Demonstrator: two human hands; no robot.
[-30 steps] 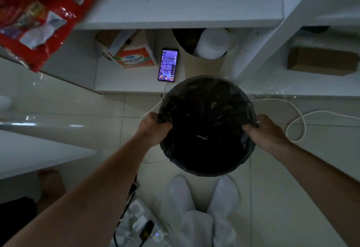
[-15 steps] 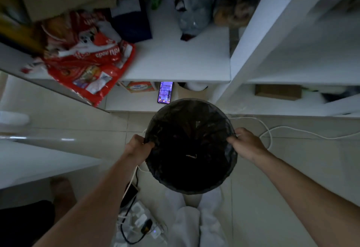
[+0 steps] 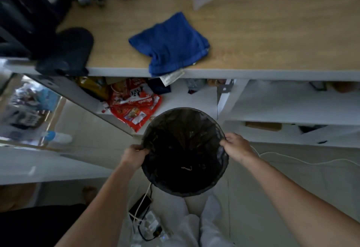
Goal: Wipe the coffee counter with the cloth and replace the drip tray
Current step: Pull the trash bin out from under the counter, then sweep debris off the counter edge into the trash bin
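Note:
A round black bin lined with a dark bag hangs in front of me, below the counter edge. My left hand grips its left rim and my right hand grips its right rim. On the wooden counter above lies a crumpled blue cloth, one corner over the front edge. A dark coffee machine stands at the counter's far left, with a black rounded piece in front of it at the edge. What that piece is I cannot tell.
White shelves under the counter hold a red snack bag and a brown box. A white cable runs over the tiled floor on the right. A power strip and a phone lie by my feet.
The view has swung upward, so the counter, blue cloth and coffee machine are now visible. Both hands still hold the bin, which has risen from the floor toward the counter.

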